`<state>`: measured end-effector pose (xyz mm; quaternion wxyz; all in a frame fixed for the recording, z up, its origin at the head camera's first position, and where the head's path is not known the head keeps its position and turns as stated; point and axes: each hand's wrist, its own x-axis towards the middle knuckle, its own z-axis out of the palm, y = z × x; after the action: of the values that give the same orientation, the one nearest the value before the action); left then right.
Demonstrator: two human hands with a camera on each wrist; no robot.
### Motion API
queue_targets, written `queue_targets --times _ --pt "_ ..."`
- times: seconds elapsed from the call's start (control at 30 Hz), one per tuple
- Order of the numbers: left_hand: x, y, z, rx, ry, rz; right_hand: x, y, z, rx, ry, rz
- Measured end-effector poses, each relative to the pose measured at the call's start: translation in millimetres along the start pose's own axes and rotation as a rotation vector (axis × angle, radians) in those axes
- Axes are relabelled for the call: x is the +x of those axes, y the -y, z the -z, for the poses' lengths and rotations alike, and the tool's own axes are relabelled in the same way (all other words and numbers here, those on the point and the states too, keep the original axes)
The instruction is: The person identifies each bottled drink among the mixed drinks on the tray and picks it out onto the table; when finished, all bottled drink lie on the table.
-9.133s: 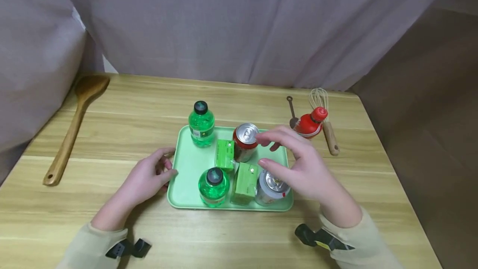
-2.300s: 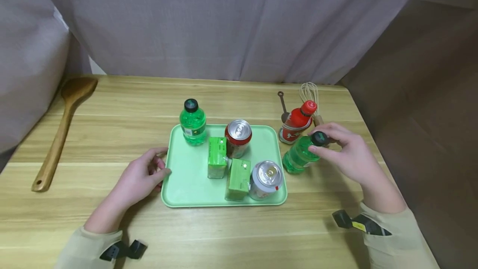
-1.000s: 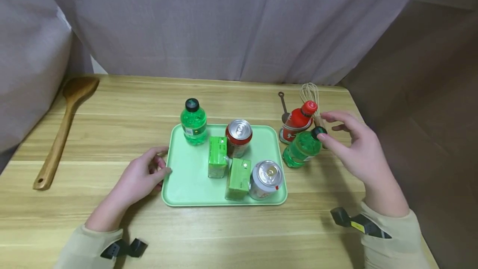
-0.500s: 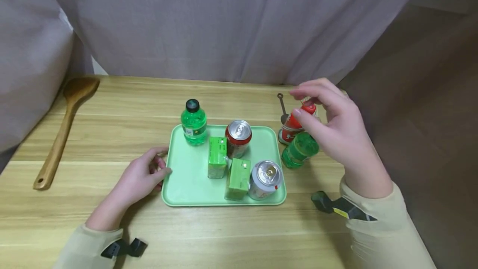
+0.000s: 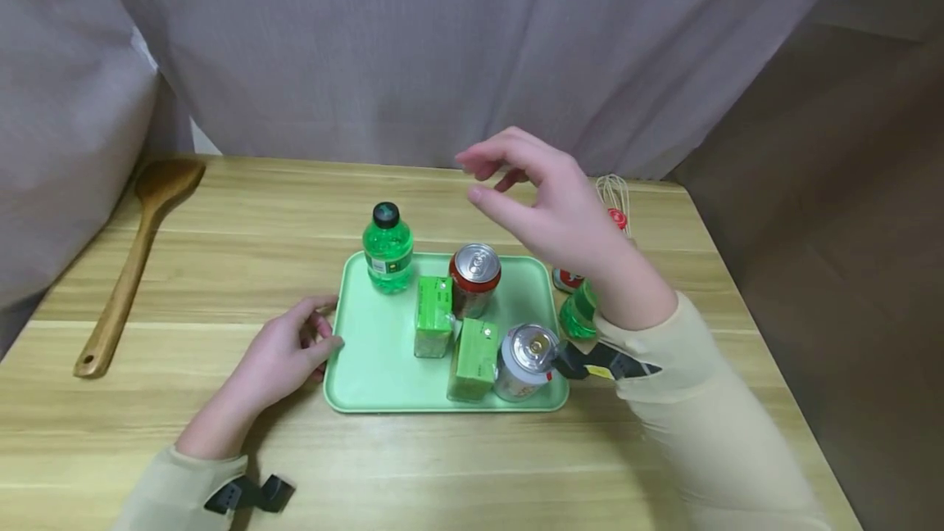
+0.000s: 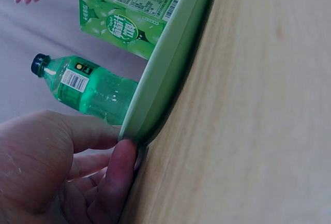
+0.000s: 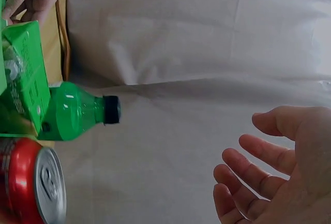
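My left hand grips the left rim of a pale green tray; the left wrist view shows thumb and fingers pinching that rim. My right hand hovers above the tray's back right, fingers loosely bent, holding nothing. On the tray a green soda bottle stands at the back left. Beside it are two green juice boxes, a red soda can and a silver-topped can. A second green bottle stands on the table right of the tray, partly hidden by my right arm.
A red-capped bottle is mostly covered by my right forearm. Behind it lies a whisk. A wooden spatula lies at the left of the wooden table. Grey cloth hangs behind.
The second green bottle has gone from the tray's front to the table on the right. My right hand has let go of it and swung up and left over the tray. My left hand stays put.
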<state>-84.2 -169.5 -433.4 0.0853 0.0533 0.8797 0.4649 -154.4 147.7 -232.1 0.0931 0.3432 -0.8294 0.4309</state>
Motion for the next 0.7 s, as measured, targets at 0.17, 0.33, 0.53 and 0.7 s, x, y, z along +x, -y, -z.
queue_targets --times 0.17,0.33,0.53,0.7 --pt "1.7 -0.2 1.4 0.015 -0.005 -0.006 16.3 2 -14 0.01 0.069 -0.047" --pt "1.3 0.9 2.7 0.013 -0.009 -0.008 37.0 5 -33 0.017 0.168 -0.102" --pt "-0.4 2.6 1.4 -0.003 -0.013 -0.003 55.5 1 -62 0.045 0.268 -0.165" --pt "0.3 2.2 0.2 0.005 -0.016 -0.007 59.7 -7 -85 -0.004 0.307 -0.195"
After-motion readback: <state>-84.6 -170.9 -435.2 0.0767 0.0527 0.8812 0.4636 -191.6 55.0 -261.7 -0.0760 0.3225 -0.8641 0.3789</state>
